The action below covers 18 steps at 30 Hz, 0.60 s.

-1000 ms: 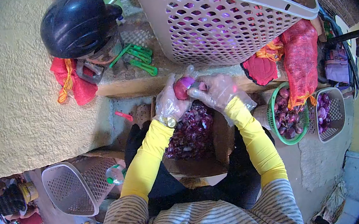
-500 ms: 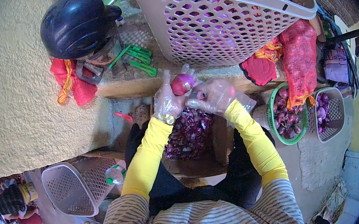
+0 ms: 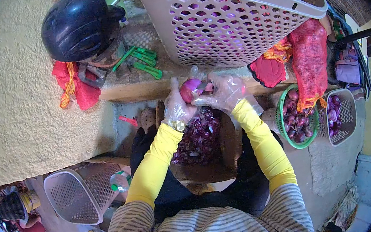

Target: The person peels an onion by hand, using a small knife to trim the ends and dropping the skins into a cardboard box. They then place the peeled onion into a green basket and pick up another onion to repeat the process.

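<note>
Purple onion [image 3: 189, 91]: clasped by left hand [image 3: 179, 106]; peeling presumed, turning likely needed next.
Right hand [image 3: 226, 92]: at three o'clock, grip unclear.

Left hand [image 3: 178, 106] (gloved) beside right hand [image 3: 228, 93]

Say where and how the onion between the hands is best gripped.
Probably around the rounded left flank of the onion, with the left hand coming from the left: that side bulges smoothly, while the right hand crowds the opposite side.
</note>
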Each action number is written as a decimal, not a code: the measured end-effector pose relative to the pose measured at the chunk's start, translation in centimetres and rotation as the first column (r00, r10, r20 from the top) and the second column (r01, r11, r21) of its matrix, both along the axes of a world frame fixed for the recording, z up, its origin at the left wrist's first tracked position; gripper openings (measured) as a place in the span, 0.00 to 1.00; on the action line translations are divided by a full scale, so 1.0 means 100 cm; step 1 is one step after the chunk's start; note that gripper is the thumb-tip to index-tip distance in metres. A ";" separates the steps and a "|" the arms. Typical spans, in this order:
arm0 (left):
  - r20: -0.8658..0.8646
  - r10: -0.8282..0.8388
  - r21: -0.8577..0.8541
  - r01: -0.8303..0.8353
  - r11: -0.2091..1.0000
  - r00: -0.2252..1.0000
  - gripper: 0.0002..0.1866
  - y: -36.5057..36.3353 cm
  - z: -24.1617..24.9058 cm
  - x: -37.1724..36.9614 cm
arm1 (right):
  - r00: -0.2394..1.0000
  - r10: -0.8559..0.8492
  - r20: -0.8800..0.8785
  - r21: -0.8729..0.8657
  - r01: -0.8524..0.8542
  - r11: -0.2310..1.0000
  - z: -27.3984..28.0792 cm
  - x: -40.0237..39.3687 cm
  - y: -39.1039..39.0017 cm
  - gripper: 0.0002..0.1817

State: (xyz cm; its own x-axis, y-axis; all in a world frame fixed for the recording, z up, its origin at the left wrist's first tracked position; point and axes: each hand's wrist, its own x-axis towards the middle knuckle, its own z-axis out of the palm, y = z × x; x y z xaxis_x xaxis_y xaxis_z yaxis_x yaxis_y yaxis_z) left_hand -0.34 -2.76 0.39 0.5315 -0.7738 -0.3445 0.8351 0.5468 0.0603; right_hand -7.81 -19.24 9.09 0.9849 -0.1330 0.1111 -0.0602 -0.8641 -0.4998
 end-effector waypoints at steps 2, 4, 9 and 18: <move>-0.007 0.002 -0.072 -0.003 0.997 1.000 0.36 0.001 -0.009 0.000 | 1.000 -0.005 0.014 -0.002 0.005 1.000 0.001 0.000 0.002 0.37; 0.018 0.034 0.005 -0.034 0.999 0.999 0.37 -0.001 -0.010 -0.001 | 1.000 -0.011 0.027 -0.004 0.012 1.000 0.001 0.000 0.002 0.36; -0.002 0.087 0.045 -0.087 0.995 0.996 0.38 -0.006 0.008 -0.010 | 0.995 0.006 0.096 0.003 -0.006 1.000 -0.003 0.000 0.002 0.32; -0.085 0.143 0.225 -0.121 0.967 0.986 0.39 -0.012 0.037 -0.016 | 0.998 0.037 -0.060 0.061 -0.034 0.998 0.002 0.001 0.003 0.36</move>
State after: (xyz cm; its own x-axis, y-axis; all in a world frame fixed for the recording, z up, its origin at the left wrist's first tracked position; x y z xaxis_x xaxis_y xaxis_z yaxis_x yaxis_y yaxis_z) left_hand -1.91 -3.99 4.07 0.5784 -0.5993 -0.5534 0.7642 0.6354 0.1106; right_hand -7.71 -18.95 9.24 0.9938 -0.1023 0.0436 -0.0620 -0.8349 -0.5469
